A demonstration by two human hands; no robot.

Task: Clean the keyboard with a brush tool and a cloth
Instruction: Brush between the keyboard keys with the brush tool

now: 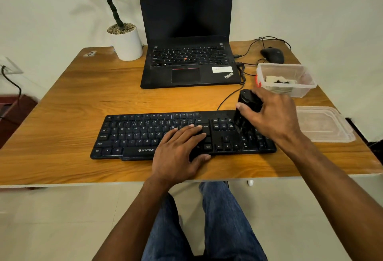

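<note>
The keyboard [182,136] lies along the near edge of the counter [62,105], its front just back from the lip. The right hand [271,115] grips a black brush tool [246,107], fingers and thumb curled round its body, and holds it upright with the lower end down on the keys at the far right of the keyboard. The left hand [178,151] rests flat on the keys right of the middle, fingers straight and close together, thumb at the near edge, steadying the board.

As far as can be judged, the brushing step is under way at the right end; whether the rest of the keys are brushed cannot be told. The cloth wipe seems not yet begun: something pale that may be the cloth lies in the clear tub [288,78] just beyond the right hand.

Room is tight on the right: the tub, its lid [325,124] and the keyboard's cable [228,99] crowd the brush hand. The laptop [186,32] stands behind, a mouse [272,54] and a potted plant [126,39] farther off. To the left the counter shows bare wood for sweeping that way.
</note>
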